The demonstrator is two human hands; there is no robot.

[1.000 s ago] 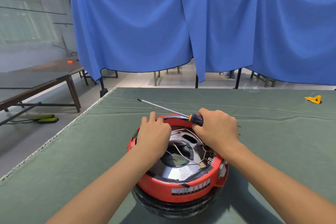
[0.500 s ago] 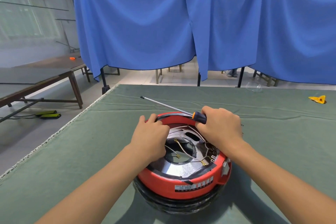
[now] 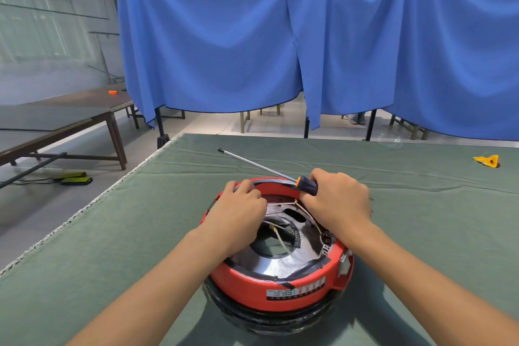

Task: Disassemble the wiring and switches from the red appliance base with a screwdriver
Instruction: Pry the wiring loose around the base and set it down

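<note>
A round red plastic appliance base [image 3: 276, 284] sits upside down on the green cloth-covered table [image 3: 112, 233], its shiny metal plate [image 3: 280, 262] and thin pale wires [image 3: 306, 212] exposed; the white label [image 3: 295, 289] on its rim is too small to read. The right hand [image 3: 337, 202] grips an orange-and-black screwdriver [image 3: 307, 185], steel shaft pointing away. The left hand [image 3: 238, 213] rests on the far rim, fingers curled. Blue curtains [image 3: 309, 36] hang behind.
</note>
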